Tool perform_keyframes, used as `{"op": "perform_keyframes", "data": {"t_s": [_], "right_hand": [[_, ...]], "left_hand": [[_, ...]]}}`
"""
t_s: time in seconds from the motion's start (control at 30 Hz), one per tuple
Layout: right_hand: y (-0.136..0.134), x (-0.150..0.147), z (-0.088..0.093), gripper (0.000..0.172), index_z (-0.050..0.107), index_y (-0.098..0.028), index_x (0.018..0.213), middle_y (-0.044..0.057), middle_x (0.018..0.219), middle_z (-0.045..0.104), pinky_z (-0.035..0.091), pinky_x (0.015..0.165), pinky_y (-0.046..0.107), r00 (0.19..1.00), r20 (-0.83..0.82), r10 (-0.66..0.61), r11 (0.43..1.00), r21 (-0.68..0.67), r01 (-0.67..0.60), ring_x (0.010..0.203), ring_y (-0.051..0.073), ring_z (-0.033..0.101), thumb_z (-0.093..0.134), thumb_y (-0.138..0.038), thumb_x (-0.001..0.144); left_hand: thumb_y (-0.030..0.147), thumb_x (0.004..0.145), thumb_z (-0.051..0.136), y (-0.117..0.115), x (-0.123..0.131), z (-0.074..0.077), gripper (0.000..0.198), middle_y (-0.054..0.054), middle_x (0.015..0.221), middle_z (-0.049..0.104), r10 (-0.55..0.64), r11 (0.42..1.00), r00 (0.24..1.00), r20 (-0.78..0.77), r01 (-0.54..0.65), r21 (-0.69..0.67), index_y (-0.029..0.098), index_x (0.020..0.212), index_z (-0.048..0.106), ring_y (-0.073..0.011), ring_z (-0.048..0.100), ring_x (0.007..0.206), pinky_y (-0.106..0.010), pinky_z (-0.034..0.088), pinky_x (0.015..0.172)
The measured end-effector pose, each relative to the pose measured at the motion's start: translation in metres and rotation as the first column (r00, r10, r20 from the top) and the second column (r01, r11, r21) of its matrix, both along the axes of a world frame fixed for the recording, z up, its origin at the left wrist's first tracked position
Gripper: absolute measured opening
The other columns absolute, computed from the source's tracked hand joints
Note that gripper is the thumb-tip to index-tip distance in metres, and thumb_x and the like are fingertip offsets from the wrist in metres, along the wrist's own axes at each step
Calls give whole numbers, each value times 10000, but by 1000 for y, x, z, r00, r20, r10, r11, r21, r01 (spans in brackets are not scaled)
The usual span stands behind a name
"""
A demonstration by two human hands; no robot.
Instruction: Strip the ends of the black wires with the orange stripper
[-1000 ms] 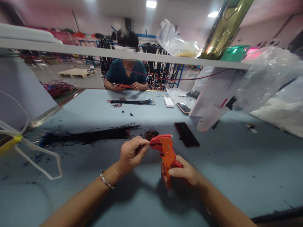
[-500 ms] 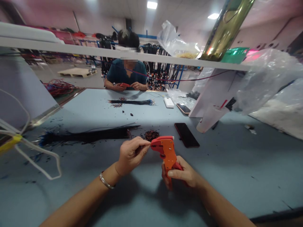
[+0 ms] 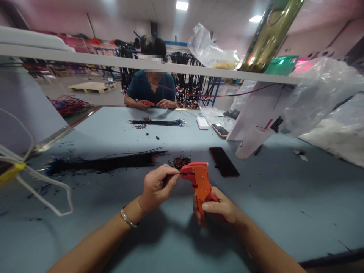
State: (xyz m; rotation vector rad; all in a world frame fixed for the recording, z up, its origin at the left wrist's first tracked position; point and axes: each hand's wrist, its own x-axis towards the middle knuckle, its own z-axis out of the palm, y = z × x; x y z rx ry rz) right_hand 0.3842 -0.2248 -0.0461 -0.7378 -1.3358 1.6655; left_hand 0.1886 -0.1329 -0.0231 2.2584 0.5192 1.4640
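My right hand (image 3: 214,206) is wrapped round the handles of an orange and red wire stripper (image 3: 202,180), held upright above the table. My left hand (image 3: 159,185) pinches a thin dark wire (image 3: 179,173) at the left side of the tool's jaws. Most of that wire is hidden by my fingers. Behind my left hand lies a long bundle of black wires (image 3: 113,162), with blue ends at the left. A small pile of dark and reddish offcuts (image 3: 182,162) sits just behind the tool's head.
A dark phone (image 3: 224,162) lies right of the tool, near a plastic cup (image 3: 253,142). Across the blue-grey table (image 3: 284,197), a person (image 3: 153,89) holds a red tool behind a smaller wire bundle (image 3: 159,123). A white shelf (image 3: 113,60) crosses above; white cables (image 3: 68,193) hang left.
The wire stripper's handles look closer together in my right hand. Both hands remain in nearly the same place.
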Motion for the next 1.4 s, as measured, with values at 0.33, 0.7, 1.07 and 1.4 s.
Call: {"op": "perform_keyframes", "data": {"t_s": [0.33,0.7,1.07,1.4], "right_hand": [[1,2,-5,348,620,-95,769,46,646,600,457,537,254,1000,30,5,1000,14,-6,554,146,574,635,-441,794],[1,3,-7,324,613,-93,810,47,686,586,483,532,264,999,-5,-42,999,-14,42,594,156,584,659,-413,785],[3,2,-6,328,621,-96,786,50,681,610,490,528,257,1000,-10,-30,1000,-9,30,573,151,595,654,-422,786],[3,2,-7,353,623,-90,785,51,673,613,488,521,251,1000,-12,-27,999,-19,26,558,147,593,667,-440,778]], "left_hand": [[67,817,576,2,-1,3,122,12,639,572,-4,993,1000,-15,6,114,164,879,618,-66,452,496,-177,362,468],[100,821,568,3,0,2,85,33,587,508,63,992,998,-15,-61,108,170,832,617,-60,396,455,-179,343,456],[122,817,582,3,1,-1,62,30,583,516,77,996,997,-22,-76,53,154,788,625,-57,403,456,-179,345,456],[138,826,575,2,1,-3,68,20,593,544,63,998,998,-28,-63,-1,157,787,627,-62,437,468,-177,357,462]]}}
